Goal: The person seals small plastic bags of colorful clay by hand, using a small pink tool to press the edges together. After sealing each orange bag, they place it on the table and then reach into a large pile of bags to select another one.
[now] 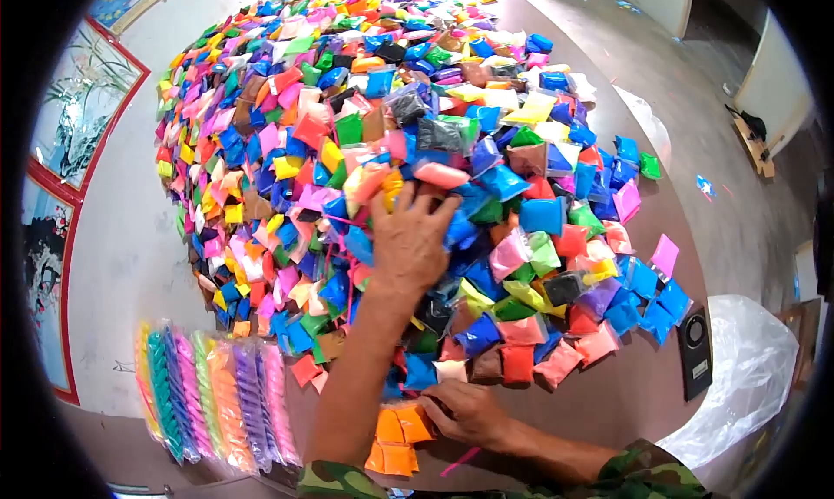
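My left hand (pixel 410 243) reaches into a large heap of small, soft, coloured packets (pixel 499 182). Its fingers are spread over blue and yellow packets, and a salmon-pink packet (pixel 441 175) lies just beyond the fingertips. Low in front of me, my right hand (pixel 469 414) is curled, its fingertips closed at the upper corner of a small group of orange packets (pixel 395 438). These lie flat on the brown table in front of the heap. The underside of my right fingers is hidden.
Long clear bags of twisted coloured packets (pixel 213 399) lie at the left. A black phone-like device (pixel 695 353) rests at the table's right edge, beside a clear plastic bag (pixel 738 377). A pink strip (pixel 460 462) lies near my right forearm. Framed pictures (pixel 78 108) are at the left.
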Demonstrator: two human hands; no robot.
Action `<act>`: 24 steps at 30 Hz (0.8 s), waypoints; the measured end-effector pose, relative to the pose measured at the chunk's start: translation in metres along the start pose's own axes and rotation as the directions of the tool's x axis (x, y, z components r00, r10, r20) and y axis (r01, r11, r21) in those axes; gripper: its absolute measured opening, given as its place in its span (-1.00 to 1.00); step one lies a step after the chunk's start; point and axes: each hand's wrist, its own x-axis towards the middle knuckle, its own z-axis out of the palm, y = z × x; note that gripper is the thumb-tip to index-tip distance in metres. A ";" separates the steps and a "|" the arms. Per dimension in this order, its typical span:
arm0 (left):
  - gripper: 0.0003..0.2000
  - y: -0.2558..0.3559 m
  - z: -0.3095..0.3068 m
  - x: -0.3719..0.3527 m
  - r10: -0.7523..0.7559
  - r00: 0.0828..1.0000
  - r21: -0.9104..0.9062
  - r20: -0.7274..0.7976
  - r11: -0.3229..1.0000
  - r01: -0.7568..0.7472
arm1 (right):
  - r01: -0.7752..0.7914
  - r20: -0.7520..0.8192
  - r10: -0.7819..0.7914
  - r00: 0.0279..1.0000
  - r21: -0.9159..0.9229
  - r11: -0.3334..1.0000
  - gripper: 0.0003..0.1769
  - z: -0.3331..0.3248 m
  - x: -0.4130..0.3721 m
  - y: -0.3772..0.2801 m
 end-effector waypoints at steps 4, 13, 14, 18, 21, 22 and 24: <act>-0.30 -0.028 0.002 -0.010 -0.033 0.999 0.113 0.021 0.993 0.031 | 0.008 0.017 -0.008 1.000 -0.004 1.000 -0.80 -0.004 0.001 -0.002; -0.34 -0.109 -0.018 -0.040 -0.275 0.961 0.034 0.039 0.961 0.274 | 0.031 0.005 -0.031 1.000 -0.043 0.999 -0.81 0.000 0.003 -0.005; -0.33 -0.116 -0.017 -0.045 -0.293 0.956 -0.025 0.029 0.956 0.293 | 0.032 -0.005 -0.032 0.999 -0.043 0.999 -0.81 0.000 0.003 -0.005; -0.35 -0.133 -0.019 -0.067 -0.314 0.950 -0.005 -0.008 0.950 0.314 | 0.021 0.020 -0.020 1.000 -0.065 0.998 -0.81 -0.001 0.002 -0.007; -0.35 -0.144 -0.020 -0.085 -0.328 0.944 0.049 -0.031 0.943 0.330 | 0.033 0.008 -0.033 0.999 -0.075 0.997 -0.81 0.002 0.002 -0.005; -0.36 -0.145 -0.023 -0.090 -0.349 0.937 0.038 -0.015 0.936 0.349 | 0.035 0.010 -0.034 0.999 -0.081 0.996 -0.81 0.002 0.002 -0.004; -0.37 -0.146 -0.026 -0.098 -0.349 0.937 0.024 -0.012 0.937 0.349 | 0.035 0.006 -0.035 0.999 -0.079 0.996 -0.82 0.004 0.002 -0.002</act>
